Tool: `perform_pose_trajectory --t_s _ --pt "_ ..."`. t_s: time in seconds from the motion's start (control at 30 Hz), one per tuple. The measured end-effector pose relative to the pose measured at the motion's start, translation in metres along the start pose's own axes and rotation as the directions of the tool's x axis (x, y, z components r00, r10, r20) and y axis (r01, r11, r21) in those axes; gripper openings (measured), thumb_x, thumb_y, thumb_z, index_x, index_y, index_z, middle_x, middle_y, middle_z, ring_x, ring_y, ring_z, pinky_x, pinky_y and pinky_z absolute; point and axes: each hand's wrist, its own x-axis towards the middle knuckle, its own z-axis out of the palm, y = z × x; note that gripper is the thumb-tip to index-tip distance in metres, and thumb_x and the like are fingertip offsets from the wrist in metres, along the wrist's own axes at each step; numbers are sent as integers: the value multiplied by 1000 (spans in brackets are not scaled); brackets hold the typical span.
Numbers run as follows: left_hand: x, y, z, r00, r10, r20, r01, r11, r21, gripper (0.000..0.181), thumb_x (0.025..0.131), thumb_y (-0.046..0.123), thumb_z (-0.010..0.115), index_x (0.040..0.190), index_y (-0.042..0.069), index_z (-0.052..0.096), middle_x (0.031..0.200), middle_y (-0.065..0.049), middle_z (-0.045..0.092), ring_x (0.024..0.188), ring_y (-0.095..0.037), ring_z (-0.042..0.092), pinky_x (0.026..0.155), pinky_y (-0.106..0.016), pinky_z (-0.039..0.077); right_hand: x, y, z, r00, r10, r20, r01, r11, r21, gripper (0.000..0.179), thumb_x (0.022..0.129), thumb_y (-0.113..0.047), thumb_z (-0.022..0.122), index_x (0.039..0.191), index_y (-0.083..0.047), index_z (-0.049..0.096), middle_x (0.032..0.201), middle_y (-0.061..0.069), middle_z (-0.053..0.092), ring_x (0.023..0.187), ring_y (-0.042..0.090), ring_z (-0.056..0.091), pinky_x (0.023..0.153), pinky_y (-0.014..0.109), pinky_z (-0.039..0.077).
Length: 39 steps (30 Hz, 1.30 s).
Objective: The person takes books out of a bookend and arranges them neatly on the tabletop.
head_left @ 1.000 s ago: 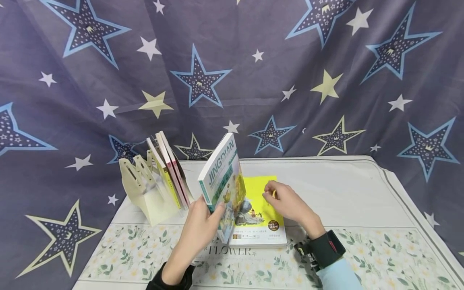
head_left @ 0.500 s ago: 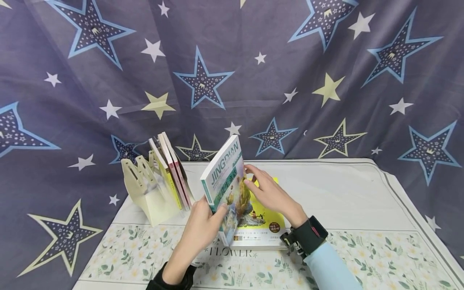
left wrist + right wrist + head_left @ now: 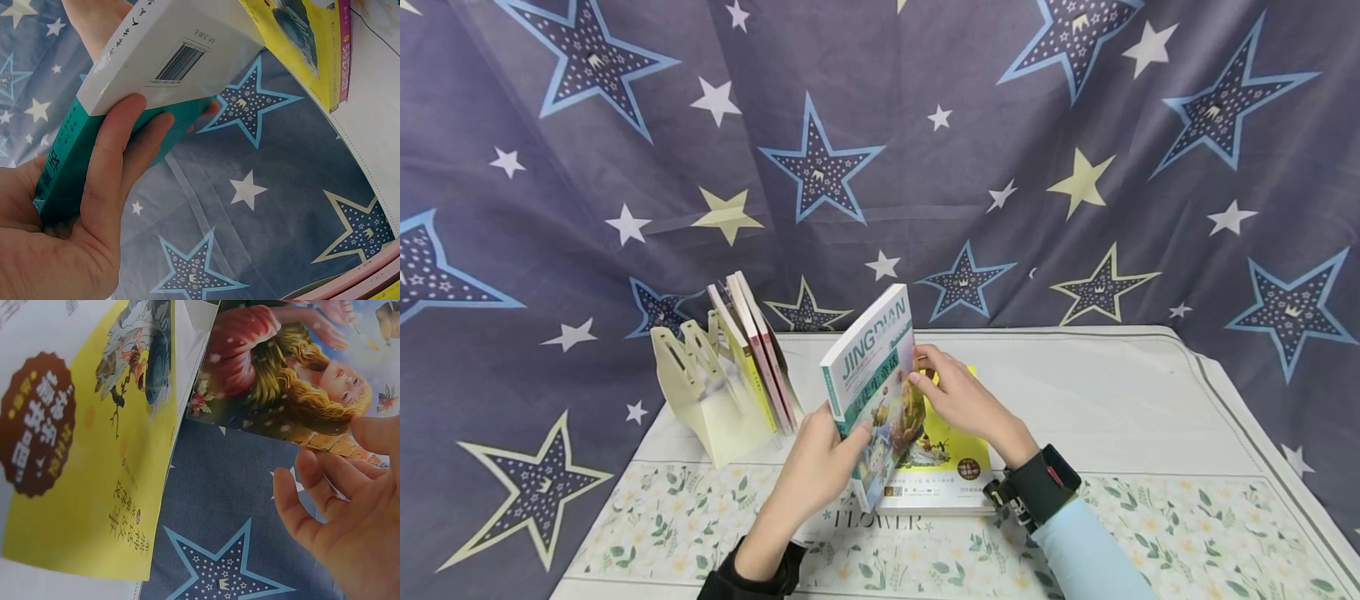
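A paperback book with a white and teal cover (image 3: 867, 404) is tilted upright over the table. My left hand (image 3: 820, 462) grips it by the spine side, thumb on the front; in the left wrist view the fingers lie across the back cover (image 3: 162, 62), below a barcode. At the book's opposite edge is my right hand (image 3: 966, 404). The right wrist view shows its thumb (image 3: 372, 434) on the illustrated front, with the fingers curled past the edge. Underneath, a yellow and white book (image 3: 953, 450) lies flat on the table, partly hidden by the held book.
To the left stands a cream book rack (image 3: 730, 425) with several upright books (image 3: 763, 367) leaning in it. A white tablecloth (image 3: 1075, 392) with a floral band covers the table. Behind hangs a dark curtain (image 3: 880, 75) printed with stars.
My right hand has moved left from above the yellow book to the held book's far edge and taken hold there. The held book has turned its front cover more toward the head camera.
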Motion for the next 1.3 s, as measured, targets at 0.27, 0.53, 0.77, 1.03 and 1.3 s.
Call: perform_pose_trajectory --t_s 0.27,0.53,0.77,1.03,1.3 --pt "4 -1 -3 1000 -10 20 10 1000 1 69 104 6 59 166 10 28 152 -24 53 119 -40 68 78 -48 62 -5 1 -2 999 14 -40 -16 998 -59 38 112 -22 54 145 -5 52 131 14 62 113 27 60 92 46 51" --pt "7 -3 -4 999 14 31 -15 1000 14 78 104 6 60 168 15 18 152 -25 52 124 -43 64 94 -55 56 -11 5 -3 996 24 -81 -31 995 -91 33 111 -24 57 139 -7 55 123 11 64 99 23 56 83 42 48" --pt "9 -7 -8 998 13 65 -12 1000 -7 79 104 5 59 170 19 17 155 -21 51 128 -42 62 97 -55 55 -15 9 -3 992 16 -128 -33 991 -132 29 108 -24 62 132 -9 59 113 7 65 90 21 53 79 40 46" --pt "14 -12 -8 998 51 24 -51 999 7 71 103 3 60 166 13 30 150 -21 56 123 -41 65 94 -54 56 -20 7 -6 987 36 -157 -61 985 -159 36 108 -30 62 138 -11 61 119 9 65 94 25 58 79 41 47" --pt "16 -14 -9 1000 19 0 -19 1000 13 62 103 5 61 161 8 40 145 -19 61 121 -38 67 96 -53 56 -28 7 -6 983 46 -180 -79 980 -181 38 107 -33 64 137 -10 62 114 7 64 85 25 55 74 40 45"
